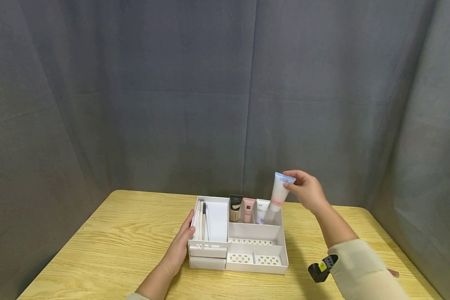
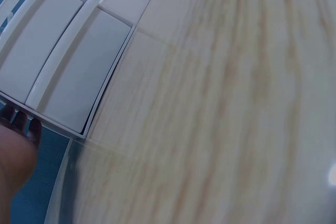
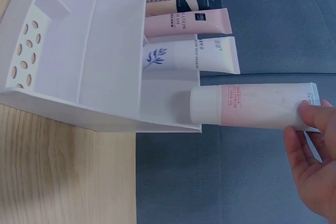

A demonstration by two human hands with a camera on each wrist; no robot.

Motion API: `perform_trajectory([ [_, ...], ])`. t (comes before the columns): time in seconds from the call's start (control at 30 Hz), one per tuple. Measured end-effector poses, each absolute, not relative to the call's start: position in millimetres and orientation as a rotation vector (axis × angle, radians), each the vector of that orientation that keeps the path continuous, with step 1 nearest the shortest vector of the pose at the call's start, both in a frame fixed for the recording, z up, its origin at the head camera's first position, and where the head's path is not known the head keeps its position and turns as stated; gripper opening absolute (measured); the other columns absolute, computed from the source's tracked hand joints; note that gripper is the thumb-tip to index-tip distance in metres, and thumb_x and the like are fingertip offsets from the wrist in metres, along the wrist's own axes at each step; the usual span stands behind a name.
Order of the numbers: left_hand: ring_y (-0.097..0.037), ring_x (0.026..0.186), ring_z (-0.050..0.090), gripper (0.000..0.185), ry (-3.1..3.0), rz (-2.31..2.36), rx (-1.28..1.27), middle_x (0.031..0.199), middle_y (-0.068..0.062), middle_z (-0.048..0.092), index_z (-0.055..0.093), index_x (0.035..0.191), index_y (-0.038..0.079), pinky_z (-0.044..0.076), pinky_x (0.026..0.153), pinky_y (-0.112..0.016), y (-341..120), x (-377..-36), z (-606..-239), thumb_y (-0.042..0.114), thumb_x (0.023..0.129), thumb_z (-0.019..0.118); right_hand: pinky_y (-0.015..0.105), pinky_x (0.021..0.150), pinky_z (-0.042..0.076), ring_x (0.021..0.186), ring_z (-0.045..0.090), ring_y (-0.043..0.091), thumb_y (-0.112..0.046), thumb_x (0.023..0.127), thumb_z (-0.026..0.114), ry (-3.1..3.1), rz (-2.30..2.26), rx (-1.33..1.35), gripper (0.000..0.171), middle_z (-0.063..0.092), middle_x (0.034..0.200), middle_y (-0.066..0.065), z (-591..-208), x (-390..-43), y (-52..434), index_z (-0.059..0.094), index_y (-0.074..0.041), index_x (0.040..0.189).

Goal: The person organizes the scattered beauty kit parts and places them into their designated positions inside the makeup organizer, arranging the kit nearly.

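My right hand pinches a white, pink and blue squeeze tube by its flat crimped end, cap downward. The tube's cap is at the back right compartment of a white desktop organizer. In the compartments beside it stand a white tube, a pink tube and a black-and-beige tube. My left hand rests along the organizer's left side, fingers against the outer wall; in the left wrist view its fingertips show at the wall's edge.
Several slim makeup brushes lie in the organizer's left section, above two small drawers. Front compartments have perforated floors. A brown-tipped stick lies on the wooden table, partly behind the right sleeve. A grey curtain hangs behind.
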State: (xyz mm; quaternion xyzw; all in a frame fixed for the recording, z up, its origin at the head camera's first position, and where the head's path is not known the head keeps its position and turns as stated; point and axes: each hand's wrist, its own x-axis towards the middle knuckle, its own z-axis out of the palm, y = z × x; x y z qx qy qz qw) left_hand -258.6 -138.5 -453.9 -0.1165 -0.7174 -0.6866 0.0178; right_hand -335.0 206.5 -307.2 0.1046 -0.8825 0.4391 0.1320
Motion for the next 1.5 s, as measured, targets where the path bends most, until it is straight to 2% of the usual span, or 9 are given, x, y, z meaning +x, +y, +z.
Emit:
perform_trajectory([
  [0.27, -0.038, 0.153, -0.006, 0.06, -2.241, -2.123, -0.362, 0.167, -0.009, 0.001, 0.01, 0.159, 0.018, -0.006, 0.118, -0.065, -138, -258, -454, 0.033, 0.104, 0.029, 0.022, 0.072, 0.048, 0.087, 0.057, 0.017, -0.01, 0.093, 0.065, -2.607, 1.302, 0.271, 0.032, 0.066, 0.112, 0.019, -319, -340, 201, 0.063, -0.002, 0.124],
  [0.67, -0.038, 0.153, -0.006, 0.061, -2.24, -2.128, -0.365, 0.167, -0.009, 0.001, 0.009, 0.159, 0.018, -0.006, 0.118, -0.066, -139, -258, -454, 0.034, 0.104, 0.03, 0.022, 0.067, 0.048, 0.082, 0.055, 0.016, -0.008, 0.092, 0.065, -2.623, 1.316, 0.278, 0.03, 0.067, 0.102, 0.017, -343, -347, 198, 0.064, -0.001, 0.121],
  [1.5, -0.037, 0.153, -0.006, 0.06, -2.239, -2.129, -0.36, 0.167, -0.009, 0.002, 0.01, 0.159, 0.019, -0.006, 0.119, -0.064, -137, -258, -452, 0.033, 0.104, 0.029, 0.024, 0.069, 0.047, 0.084, 0.056, 0.019, -0.007, 0.091, 0.066, -2.695, 1.282, 0.206, 0.026, 0.067, 0.1, 0.013, -371, -349, 195, 0.066, -0.002, 0.116],
])
